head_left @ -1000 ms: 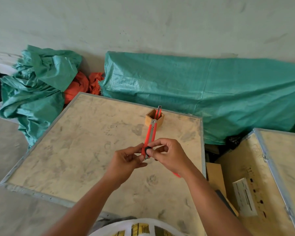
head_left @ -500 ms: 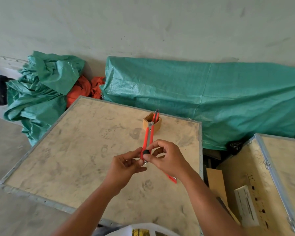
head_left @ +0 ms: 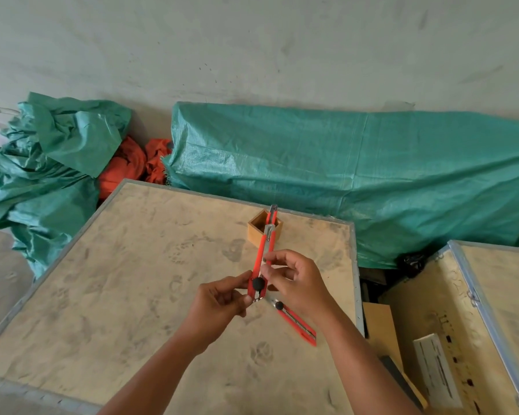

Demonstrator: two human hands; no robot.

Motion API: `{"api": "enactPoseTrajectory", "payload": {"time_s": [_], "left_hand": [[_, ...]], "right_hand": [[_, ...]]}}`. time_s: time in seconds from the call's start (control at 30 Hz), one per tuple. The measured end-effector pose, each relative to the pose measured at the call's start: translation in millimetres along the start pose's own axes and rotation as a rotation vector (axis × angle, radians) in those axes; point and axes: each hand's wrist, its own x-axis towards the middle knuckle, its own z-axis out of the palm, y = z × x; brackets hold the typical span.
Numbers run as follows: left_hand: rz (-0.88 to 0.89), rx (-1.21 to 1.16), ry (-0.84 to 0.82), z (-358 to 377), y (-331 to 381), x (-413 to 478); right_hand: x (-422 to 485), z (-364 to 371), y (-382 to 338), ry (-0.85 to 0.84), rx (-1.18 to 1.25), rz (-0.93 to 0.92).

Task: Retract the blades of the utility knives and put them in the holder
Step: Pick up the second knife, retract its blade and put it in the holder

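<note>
Both hands hold one red utility knife (head_left: pixel 262 259) above the wooden crate top (head_left: pixel 132 295), its metal tip pointing away toward the holder. My left hand (head_left: pixel 222 304) pinches the near end by the black wheel. My right hand (head_left: pixel 297 283) has fingertips on the knife's middle. No blade shows beyond the tip. A small square wooden holder (head_left: pixel 256 227) stands near the far edge with another red knife (head_left: pixel 272 214) upright in it. A third red knife (head_left: pixel 297 322) lies flat on the crate under my right wrist.
Green tarps (head_left: pixel 342 175) and orange cloth (head_left: pixel 126 166) lie against the wall behind the crate. To the right stands an open metal-edged crate (head_left: pixel 468 310) with a white box (head_left: pixel 435 372) and cardboard in the gap between.
The held knife has tilted a little and my right fingers have slid along its body. The knife lying on the crate shows more from under my right hand.
</note>
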Motion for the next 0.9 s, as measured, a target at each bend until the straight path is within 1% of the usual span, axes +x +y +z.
{"api": "enactPoseTrajectory", "payload": {"time_s": [0.13, 0.27, 0.43, 0.57, 0.63, 0.73, 0.9], "left_hand": [[-0.008, 0.128, -0.057, -5.8, -2.0, 44.1], [0.017, 0.255, -0.002, 0.1, 10.7, 95.8], [-0.003, 0.382, -0.009, 4.8, 9.1, 167.2], [0.056, 0.587, 0.042, 9.8, 1.8, 212.7], [0.051, 0.729, 0.082, 11.5, -5.8, 231.0], [-0.053, 0.911, 0.071, 12.6, -25.5, 256.4], [-0.055, 0.953, 0.049, 11.2, -49.3, 278.8]], "right_hand": [[49.4, -6.4, 9.8, 0.077, -0.023, 0.017], [97.0, -24.3, 9.1, 0.145, -0.084, -0.03], [162.6, -38.6, 21.4, 0.262, -0.135, -0.053], [204.5, -35.4, 39.1, 0.35, -0.164, -0.035], [219.2, -29.9, 50.1, 0.368, -0.207, -0.022], [234.5, -19.7, 64.2, 0.383, -0.264, -0.018], [247.8, -6.0, 81.7, 0.337, -0.362, -0.012]]}}
